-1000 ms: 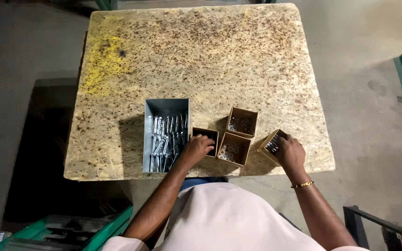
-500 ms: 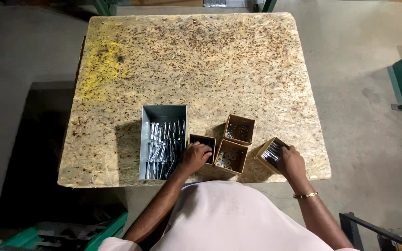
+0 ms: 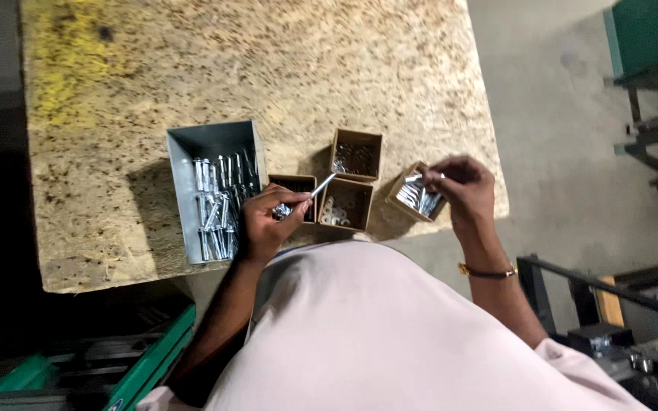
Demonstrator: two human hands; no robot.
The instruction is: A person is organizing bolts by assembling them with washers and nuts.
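My left hand holds a silver bolt by its head, the shank pointing up-right over the small brown boxes. It hovers over the nearest brown box, next to a grey metal bin full of bolts. My right hand pinches a small metal piece above a tilted brown box of shiny parts at the table's right edge. Two more brown boxes sit between the hands: one with washers, one behind it.
The speckled stone table has a yellow stain at its far left. A green crate lies on the floor at the lower left. Metal frames and a green stand are on the floor to the right.
My left hand has lifted a bolt out from beside the grey bin. My right hand has risen from the tilted box with a small piece. The camera has moved closer.
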